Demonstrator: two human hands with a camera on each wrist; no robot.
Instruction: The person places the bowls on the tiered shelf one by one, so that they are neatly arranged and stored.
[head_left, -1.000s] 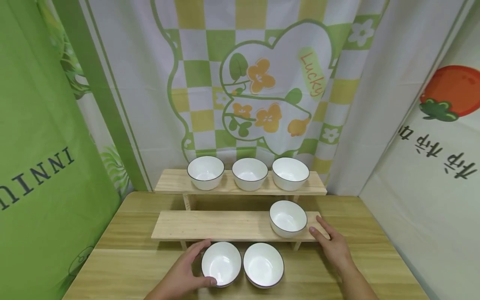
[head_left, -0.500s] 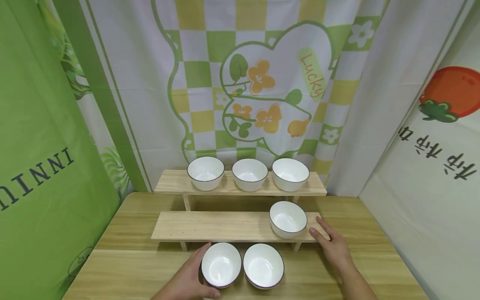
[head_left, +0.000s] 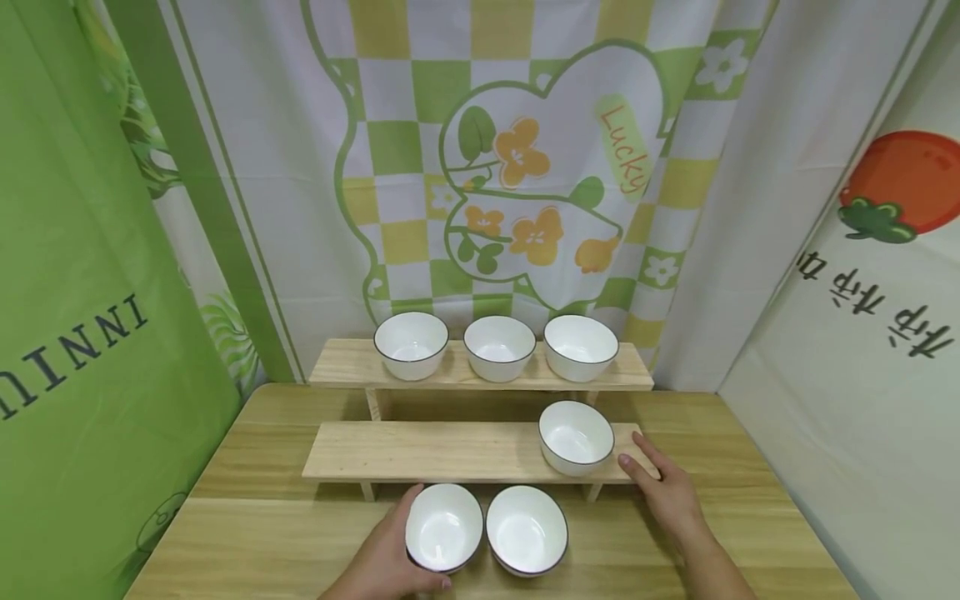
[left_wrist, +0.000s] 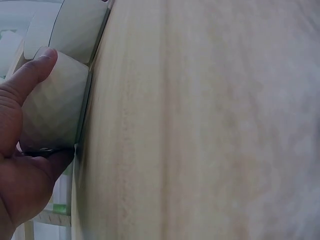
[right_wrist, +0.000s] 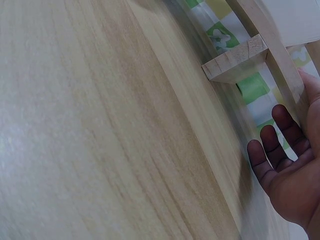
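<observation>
My left hand (head_left: 390, 546) grips a white bowl (head_left: 445, 527) with a dark rim at the front of the table, thumb on its near side and fingers on its far left. In the left wrist view, thumb and fingers span the bowl's faceted wall (left_wrist: 55, 100). A dark edge shows under its rim; whether another bowl is nested below, I cannot tell. Beside it stands a second white bowl (head_left: 527, 531). My right hand (head_left: 667, 492) rests its thumb and index finger on the right end of the lower wooden shelf (head_left: 420, 450); its other fingers hang loosely below the board.
One bowl (head_left: 576, 438) stands near the lower shelf's right end. The upper shelf (head_left: 637, 367) carries three bowls in a row: left (head_left: 411, 346), middle (head_left: 499, 348) and right (head_left: 581, 347). Both shelves stand on a wooden table (head_left: 247, 517), with printed curtains (head_left: 285, 167) around it.
My left hand has moved slightly right and closed around the left front bowl, which now looks slightly shifted at its left edge. The right hand and the other bowls stay in place.
</observation>
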